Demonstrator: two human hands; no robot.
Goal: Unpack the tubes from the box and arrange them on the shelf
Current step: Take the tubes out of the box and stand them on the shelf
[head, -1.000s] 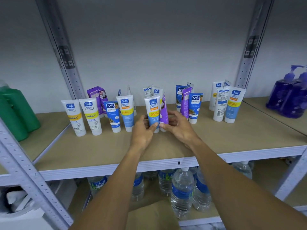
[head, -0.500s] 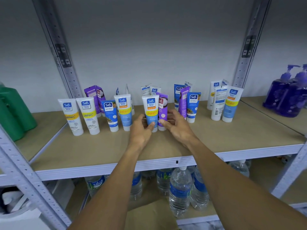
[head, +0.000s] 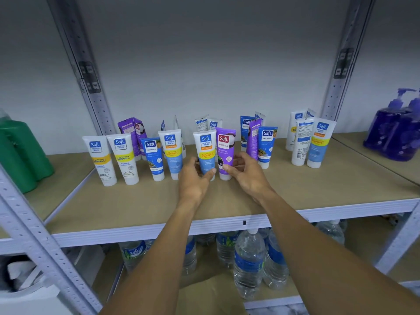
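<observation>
Several Safi tubes stand cap-down in a loose row on the tan shelf board. In the middle, a white and blue Vitamin C tube stands beside a purple Safi tube that faces me. My left hand cups the base of the white and blue tube, thumb on its front. My right hand holds the lower part of the purple tube between thumb and fingers. More white, blue and purple tubes stand to the left and right. No box is in view.
Green bottles stand on the shelf at the left, purple pump bottles at the right. Water bottles fill the shelf below. Grey slotted uprights frame the bay, and one crosses the lower left.
The purple tube has been turned from edge-on until its front label faces me. Both hands stay at the bases of the two middle tubes.
</observation>
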